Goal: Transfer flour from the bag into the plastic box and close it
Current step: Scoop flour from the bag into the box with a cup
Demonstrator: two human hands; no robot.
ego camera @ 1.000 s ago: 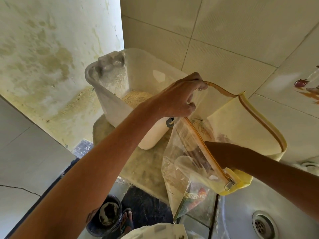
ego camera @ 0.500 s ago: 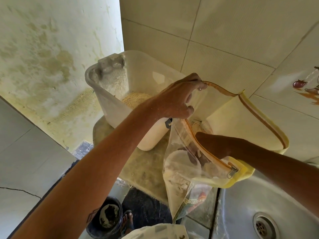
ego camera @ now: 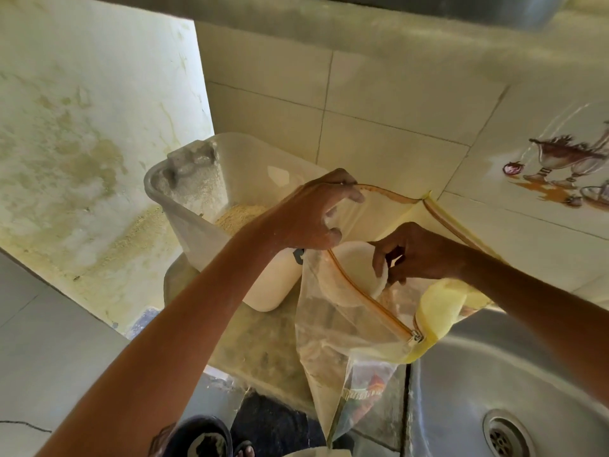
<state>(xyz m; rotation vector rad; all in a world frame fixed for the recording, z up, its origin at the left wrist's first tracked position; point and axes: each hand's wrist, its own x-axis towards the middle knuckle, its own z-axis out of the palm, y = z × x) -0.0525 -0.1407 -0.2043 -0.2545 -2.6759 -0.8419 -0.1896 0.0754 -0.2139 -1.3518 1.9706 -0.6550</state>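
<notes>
Presently: flour transfer, scoop leaving zip bag, box part-filled.

Plastic box (ego camera: 211, 225), lidless, at the tabletop's (ego camera: 263, 338) back left corner, coarse flour (ego camera: 240, 216) inside. Zip bag (ego camera: 346, 324), clear with yellow trim, at the front edge beside the sink (ego camera: 494, 374); soft, floppy, likely to collapse unless its zip rim is held. Left hand (ego camera: 309, 219) pinches that rim, holding the mouth wide. Right hand (ego camera: 418, 255) grips a white cup (ego camera: 352, 272) by its rim; stiff, light, probably spill-prone if tilted.
</notes>
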